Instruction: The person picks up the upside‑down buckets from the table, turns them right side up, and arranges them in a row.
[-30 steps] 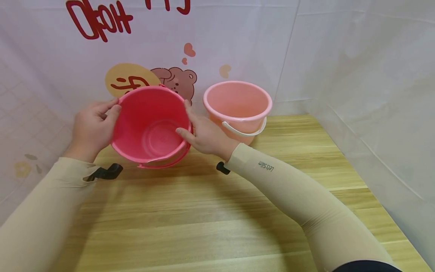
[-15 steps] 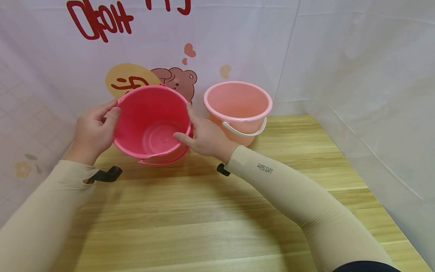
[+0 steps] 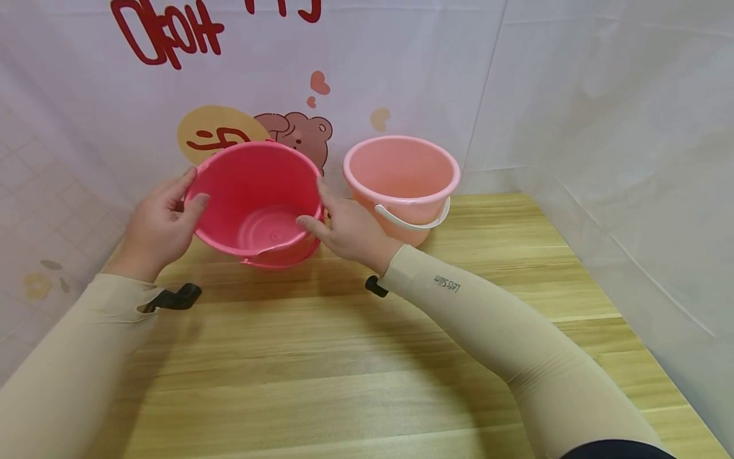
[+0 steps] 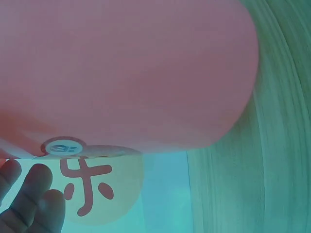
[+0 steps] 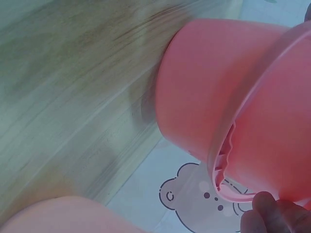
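Both hands hold a bright pink bucket at the left back of the table, its mouth tilted towards me. My left hand grips the left side of the rim, thumb inside it. On the opposite side my right hand pinches the rim, its thumb over the inner edge. The bucket's pink handle hangs along the front under the rim. In the left wrist view the bucket's outer wall fills most of the picture, with a small round label near the left fingers.
A paler pink bucket with a white handle stands upright just right of the held one. The wooden table meets a white printed cloth at the back and a pale cloth wall at the right.
The pink bucket has tipped slightly more upright, its lower edge rising in the head view. Both hands keep their hold on its rim. The paler bucket has stayed in place.
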`<state>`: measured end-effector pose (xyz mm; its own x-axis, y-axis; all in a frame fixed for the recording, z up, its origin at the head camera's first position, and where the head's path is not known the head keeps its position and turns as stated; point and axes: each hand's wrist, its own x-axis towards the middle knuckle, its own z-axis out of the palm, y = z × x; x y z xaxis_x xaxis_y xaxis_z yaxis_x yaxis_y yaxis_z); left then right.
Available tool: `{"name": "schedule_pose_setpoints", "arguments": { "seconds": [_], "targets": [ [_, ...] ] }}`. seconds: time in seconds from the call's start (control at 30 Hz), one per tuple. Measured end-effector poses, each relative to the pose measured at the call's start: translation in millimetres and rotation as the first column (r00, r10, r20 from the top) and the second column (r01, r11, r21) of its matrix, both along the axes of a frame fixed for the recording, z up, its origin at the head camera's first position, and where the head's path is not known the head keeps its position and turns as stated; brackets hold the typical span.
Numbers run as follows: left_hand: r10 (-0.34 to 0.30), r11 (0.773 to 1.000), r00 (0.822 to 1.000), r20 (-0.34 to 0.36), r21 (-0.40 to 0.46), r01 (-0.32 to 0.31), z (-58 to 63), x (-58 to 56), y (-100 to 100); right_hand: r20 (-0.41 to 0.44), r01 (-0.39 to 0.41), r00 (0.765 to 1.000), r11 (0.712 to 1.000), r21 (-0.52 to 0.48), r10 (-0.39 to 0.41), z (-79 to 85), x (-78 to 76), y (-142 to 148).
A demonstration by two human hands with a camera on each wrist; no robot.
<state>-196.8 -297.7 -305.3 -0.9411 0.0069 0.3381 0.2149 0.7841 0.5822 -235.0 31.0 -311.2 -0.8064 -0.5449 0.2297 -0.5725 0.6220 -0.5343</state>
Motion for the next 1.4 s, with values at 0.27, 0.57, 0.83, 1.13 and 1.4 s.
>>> {"name": "schedule_pose_setpoints", "arguments": {
  "seconds": [0.27,0.57,0.83,1.13,1.4],
  "targets": [
    [-0.014,0.999,0.999,-0.031,-0.034,0.013,-3.5,0.8,0.2,0.057,0.025,0.998,0.999,0.024,-0.026,-0.9,1.5,-0.7],
    [0.115,0.993,0.984,-0.133,-0.017,-0.118,-10.3,0.5,8.4,0.027,0.036,0.999,0.999,0.020,-0.036,-3.8,0.6,-3.7],
    [0.145,0.987,0.978,-0.146,-0.040,-0.153,-9.9,0.3,13.1,0.022,0.051,0.998,0.998,0.034,-0.051,-3.9,1.9,-8.2],
    [0.072,0.994,0.993,-0.098,-0.078,-0.080,-12.8,1.2,9.8,0.072,0.030,0.997,1.000,-0.006,-0.029,-3.5,2.0,-8.0],
    [-0.006,0.999,1.000,-0.031,-0.052,0.004,-17.2,-0.8,5.5,0.112,0.059,0.992,0.998,-0.024,-0.056,0.1,-0.1,-10.5]
  ]
}}
